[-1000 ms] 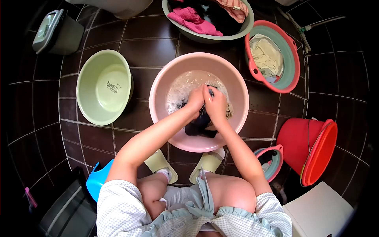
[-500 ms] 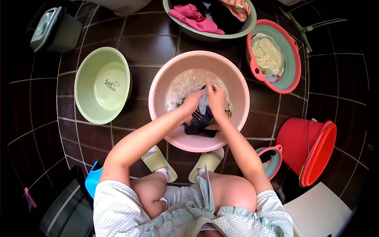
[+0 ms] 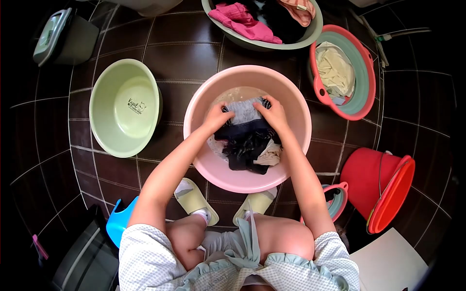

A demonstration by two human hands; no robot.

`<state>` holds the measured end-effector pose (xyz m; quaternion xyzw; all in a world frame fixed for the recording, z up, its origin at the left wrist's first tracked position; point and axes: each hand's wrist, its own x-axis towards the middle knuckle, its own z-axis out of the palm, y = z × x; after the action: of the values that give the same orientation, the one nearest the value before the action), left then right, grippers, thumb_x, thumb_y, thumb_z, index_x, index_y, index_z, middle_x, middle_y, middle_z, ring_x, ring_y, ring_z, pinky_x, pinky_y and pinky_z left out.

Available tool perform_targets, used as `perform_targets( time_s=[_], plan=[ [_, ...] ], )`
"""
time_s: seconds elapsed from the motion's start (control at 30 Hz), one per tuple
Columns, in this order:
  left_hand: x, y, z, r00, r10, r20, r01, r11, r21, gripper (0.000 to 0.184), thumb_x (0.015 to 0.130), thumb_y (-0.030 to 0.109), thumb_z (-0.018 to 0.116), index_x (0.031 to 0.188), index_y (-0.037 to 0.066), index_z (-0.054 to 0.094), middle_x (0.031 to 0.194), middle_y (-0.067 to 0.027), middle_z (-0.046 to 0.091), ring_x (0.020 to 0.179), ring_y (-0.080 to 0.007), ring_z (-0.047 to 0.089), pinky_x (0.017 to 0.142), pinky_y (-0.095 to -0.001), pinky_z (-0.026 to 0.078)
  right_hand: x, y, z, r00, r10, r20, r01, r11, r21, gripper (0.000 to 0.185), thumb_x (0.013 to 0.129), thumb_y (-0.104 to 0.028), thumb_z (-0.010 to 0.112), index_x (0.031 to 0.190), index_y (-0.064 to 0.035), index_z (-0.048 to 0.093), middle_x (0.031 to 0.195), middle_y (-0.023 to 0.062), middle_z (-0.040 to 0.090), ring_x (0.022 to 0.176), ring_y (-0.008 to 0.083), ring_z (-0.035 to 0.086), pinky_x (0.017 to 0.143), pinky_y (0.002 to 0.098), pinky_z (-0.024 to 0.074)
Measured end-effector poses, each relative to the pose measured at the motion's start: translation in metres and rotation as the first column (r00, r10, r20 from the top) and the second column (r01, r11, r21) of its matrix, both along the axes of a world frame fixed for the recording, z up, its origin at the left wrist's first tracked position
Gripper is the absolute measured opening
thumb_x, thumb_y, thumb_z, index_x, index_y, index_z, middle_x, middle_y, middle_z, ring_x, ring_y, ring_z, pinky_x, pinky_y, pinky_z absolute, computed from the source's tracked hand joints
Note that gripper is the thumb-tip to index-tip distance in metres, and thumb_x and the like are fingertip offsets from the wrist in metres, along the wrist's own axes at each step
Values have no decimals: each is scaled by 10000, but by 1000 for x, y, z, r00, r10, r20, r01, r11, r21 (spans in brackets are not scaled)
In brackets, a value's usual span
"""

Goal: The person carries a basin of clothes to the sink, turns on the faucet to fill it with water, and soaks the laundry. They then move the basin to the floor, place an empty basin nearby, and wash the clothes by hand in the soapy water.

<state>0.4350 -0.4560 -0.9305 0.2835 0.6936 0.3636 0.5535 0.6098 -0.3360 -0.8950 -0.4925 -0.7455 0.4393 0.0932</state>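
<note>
Over the pink basin (image 3: 247, 183), my left hand (image 3: 218, 117) and my right hand (image 3: 273, 115) stretch a wet dark garment with a grey panel (image 3: 243, 112) between them. Each hand pinches one side near its patterned dark edge. The lower part of the garment drapes onto other dark clothes (image 3: 245, 154) in the basin. A beige cloth (image 3: 270, 155) lies at their right, below my right hand. Soapy water shows around the heap, partly covered by the garment.
A pale green basin (image 3: 121, 131) stands at left. Beyond the pink basin, a grey-green tub (image 3: 252, 47) holds pink and black clothes. To its right, a red-rimmed basin (image 3: 371, 87) holds cream cloth. A red bucket (image 3: 361, 179) lies tilted at right, beside a white stool-like surface (image 3: 391, 257).
My hands were close together on the bunched garment. Now they are apart and the garment is spread flat, its grey panel showing. The view has shifted slightly.
</note>
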Motion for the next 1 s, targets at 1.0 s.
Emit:
perform_targets(
  time_s=[1.0],
  plan=[
    [37,30,41,910,396,126,-410,904,120,424,851,314,600,1011,-79,593,839,-82,635,764,-122,544,706,-262,439,-4,-7,9,881,-199,-428,186,980,-74,232,797,-183,662,816,31,573,696,35,574,681,90,498,654,267,426]
  ],
)
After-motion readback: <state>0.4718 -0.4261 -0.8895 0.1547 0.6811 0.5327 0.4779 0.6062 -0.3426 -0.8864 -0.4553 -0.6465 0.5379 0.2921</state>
